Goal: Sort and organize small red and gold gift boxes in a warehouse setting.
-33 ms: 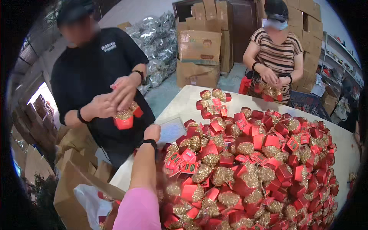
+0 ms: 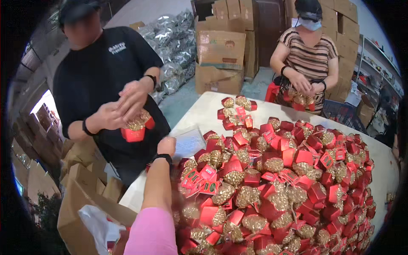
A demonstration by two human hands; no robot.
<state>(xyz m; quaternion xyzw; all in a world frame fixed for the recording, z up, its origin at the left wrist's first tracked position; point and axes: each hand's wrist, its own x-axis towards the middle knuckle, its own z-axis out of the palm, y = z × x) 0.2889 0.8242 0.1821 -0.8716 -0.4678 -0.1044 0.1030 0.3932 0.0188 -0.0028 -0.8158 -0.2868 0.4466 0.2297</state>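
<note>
My left hand point(image 2: 166, 145), on a bare forearm with a black wristband and pink sleeve, is curled into a fist at the table's left side. Its fingers are turned away, so anything inside is hidden. Beside it, just right, lies a clear plastic packet point(image 2: 189, 143) with a bluish-white sheet. A large heap of red-and-gold ornaments point(image 2: 248, 195), red angular pieces with glittery gold lumps, spreads right of my forearm. Several red tags point(image 2: 199, 180) lie on the heap's near left part. My right hand is not in view.
Across the table point(image 2: 199, 114), a person in black point(image 2: 106, 76) holds a red-and-gold ornament cluster point(image 2: 138, 127). Another in a striped top point(image 2: 308, 59) handles similar pieces. A cardboard box point(image 2: 78, 208) with a white bag stands left of my arm. Stacked cartons point(image 2: 221, 46) and silvery bags point(image 2: 170, 55) stand behind.
My left fist has shifted very slightly left. The person in the striped top has raised their head a little. The person in black has moved slightly left with the ornament cluster.
</note>
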